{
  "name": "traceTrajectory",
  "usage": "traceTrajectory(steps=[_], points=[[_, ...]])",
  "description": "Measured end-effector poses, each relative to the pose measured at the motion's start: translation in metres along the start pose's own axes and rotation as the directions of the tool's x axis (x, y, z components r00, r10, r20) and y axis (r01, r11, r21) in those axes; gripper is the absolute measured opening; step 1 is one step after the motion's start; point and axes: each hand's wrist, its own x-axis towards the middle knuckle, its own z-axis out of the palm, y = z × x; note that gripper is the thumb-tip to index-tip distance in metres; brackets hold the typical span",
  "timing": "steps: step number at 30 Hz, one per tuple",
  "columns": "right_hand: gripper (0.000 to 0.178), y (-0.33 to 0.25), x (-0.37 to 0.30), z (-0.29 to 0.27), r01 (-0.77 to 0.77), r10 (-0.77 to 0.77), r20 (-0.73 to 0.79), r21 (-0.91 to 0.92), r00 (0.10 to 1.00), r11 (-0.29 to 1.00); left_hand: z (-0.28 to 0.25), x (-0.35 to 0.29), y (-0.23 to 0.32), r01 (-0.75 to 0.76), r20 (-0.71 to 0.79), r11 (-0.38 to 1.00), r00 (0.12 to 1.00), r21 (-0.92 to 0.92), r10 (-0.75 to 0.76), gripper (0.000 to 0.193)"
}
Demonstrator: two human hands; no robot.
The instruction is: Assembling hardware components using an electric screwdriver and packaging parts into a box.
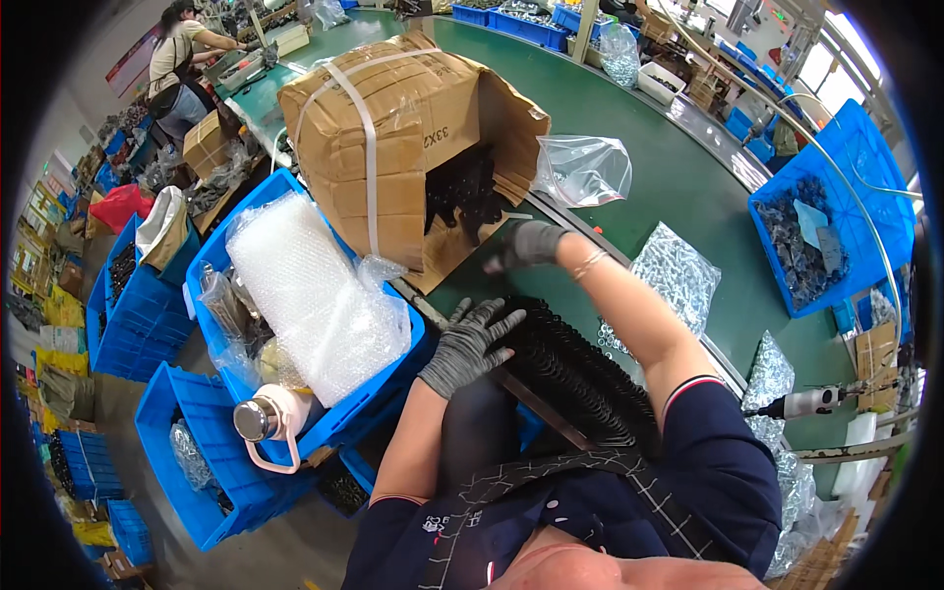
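My left hand [470, 346], in a grey knit glove, has its fingers spread beside a long row of closely stacked black ring-edged parts [580, 379]. Nothing shows in its grip. Reaching across the green bench [678, 177], my right hand [531, 244], gloved too, is at the mouth of a brown carton [393, 128]. Motion smears its fingers, and I cannot make out whether they hold anything. The carton lies on its side, its opening toward me, with black parts [467, 197] inside. Between my hands, the near carton flap [452, 256] rests on the bench.
Left of me, a blue crate [344, 418] holds bubble wrap [315, 295] and a pink-white flask [275, 418]. Bags of metal parts [677, 280] lie right, near a clear bag [585, 167]. A power screwdriver [806, 403] and a tilted blue bin [836, 216] are farther right. A co-worker [182, 69] stands far left.
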Motion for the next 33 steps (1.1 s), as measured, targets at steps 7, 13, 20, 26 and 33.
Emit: traceTrajectory(steps=[7, 13, 20, 26, 33], points=[[0.031, 0.014, 0.09, 0.064, -0.175, 0.062, -0.981, 0.029, 0.185, 0.984, 0.021, 0.007, -0.011, -0.018, -0.008, 0.999, 1.0, -0.041, 0.018, 0.064], [0.023, 0.046, -0.023, 0.062, -0.028, 0.263, -0.129, 0.853, 0.956, 0.521, 0.002, 0.01, 0.009, 0.067, -0.052, 0.987, 0.997, 0.144, -0.06, 0.062], [0.023, 0.019, -0.082, 0.027, 0.264, -0.185, -0.375, 0.172, 0.909, 0.949, 0.001, 0.006, 0.004, 0.043, -0.063, 0.982, 0.998, 0.182, -0.032, 0.06], [0.069, 0.017, -0.022, -0.005, -0.178, 0.085, -0.686, -0.065, 0.723, 0.982, 0.002, 0.006, -0.002, -0.066, 0.046, 0.992, 0.997, 0.111, 0.061, 0.063], [0.079, 0.005, 0.058, -0.057, -0.291, 0.226, -0.664, 0.013, 0.713, 0.957, 0.011, 0.013, 0.001, -0.061, -0.069, 0.997, 0.996, -0.038, 0.058, 0.072]])
